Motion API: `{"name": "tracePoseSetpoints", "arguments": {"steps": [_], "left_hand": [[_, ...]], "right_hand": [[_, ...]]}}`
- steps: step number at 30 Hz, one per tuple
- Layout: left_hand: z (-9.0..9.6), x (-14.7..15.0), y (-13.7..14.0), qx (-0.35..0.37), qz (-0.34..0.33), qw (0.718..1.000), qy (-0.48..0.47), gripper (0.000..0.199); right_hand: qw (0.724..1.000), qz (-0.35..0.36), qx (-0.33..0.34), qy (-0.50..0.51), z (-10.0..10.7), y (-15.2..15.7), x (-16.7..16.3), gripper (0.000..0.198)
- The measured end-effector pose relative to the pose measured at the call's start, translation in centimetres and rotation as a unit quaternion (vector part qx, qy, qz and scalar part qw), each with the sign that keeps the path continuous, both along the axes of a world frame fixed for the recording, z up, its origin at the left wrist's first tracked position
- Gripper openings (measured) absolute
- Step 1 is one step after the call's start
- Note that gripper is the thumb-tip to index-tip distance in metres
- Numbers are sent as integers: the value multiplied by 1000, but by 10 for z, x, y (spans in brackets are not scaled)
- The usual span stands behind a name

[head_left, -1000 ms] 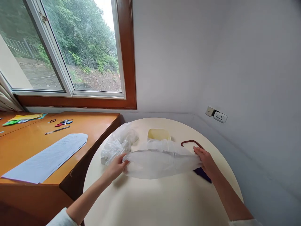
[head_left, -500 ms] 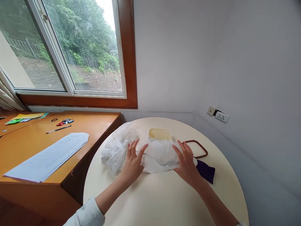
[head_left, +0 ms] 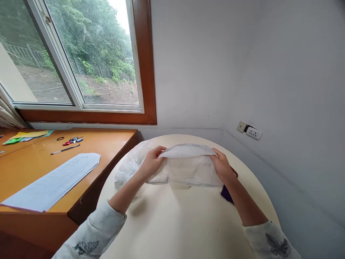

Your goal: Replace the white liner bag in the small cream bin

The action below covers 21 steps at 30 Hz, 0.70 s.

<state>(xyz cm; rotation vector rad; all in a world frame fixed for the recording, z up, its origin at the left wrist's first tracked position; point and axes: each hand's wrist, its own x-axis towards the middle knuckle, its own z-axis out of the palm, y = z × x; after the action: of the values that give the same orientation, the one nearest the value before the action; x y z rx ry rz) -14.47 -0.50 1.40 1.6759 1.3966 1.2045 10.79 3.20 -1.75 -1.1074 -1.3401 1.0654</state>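
The left hand [head_left: 151, 162] and the right hand [head_left: 222, 166] each pinch one end of a translucent white plastic bag [head_left: 185, 167], fingers closed on its upper edge, so each grip is tight on the film. The bag hangs stretched between them, raised just above the round cream-coloured surface [head_left: 185, 219], its lower edge close to the top; whether it touches cannot be told. Just left of the left hand lies a crumpled clear plastic bag [head_left: 126, 171], resting on the same surface. Below the right wrist a dark purple cloth [head_left: 225, 195] peeks out, and a reddish-brown rim [head_left: 235, 173] of something shows just behind that hand.

Both sleeves [head_left: 94, 233] are pale grey with a small dark printed emblem; no lettering on it can be read. To the left stands an orange wooden desk [head_left: 107, 144] carrying a white printed sheet [head_left: 54, 180], whose lines of text are too small to read, a dark pen [head_left: 65, 149], small red and blue items [head_left: 71, 140] and coloured papers [head_left: 27, 136]. A white wall socket [head_left: 249, 131] sits on the grey wall to the right, with no legible marking.
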Motion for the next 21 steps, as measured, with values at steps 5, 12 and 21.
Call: {"name": "tracePoseSetpoints", "arguments": {"steps": [5,12,21], "left_hand": [[19,-10,0,-188,-116,972,-83,44],[29,-33,-4,-259,-208,943,-11,56],[39,-46,-15,-242,-182,952,-46,27]], "right_hand": [[989,68,-83,99,-2,13,5,18],[989,97,-100,42,-3,10,18,19],[977,147,-104,-118,14,-13,39,19]]}}
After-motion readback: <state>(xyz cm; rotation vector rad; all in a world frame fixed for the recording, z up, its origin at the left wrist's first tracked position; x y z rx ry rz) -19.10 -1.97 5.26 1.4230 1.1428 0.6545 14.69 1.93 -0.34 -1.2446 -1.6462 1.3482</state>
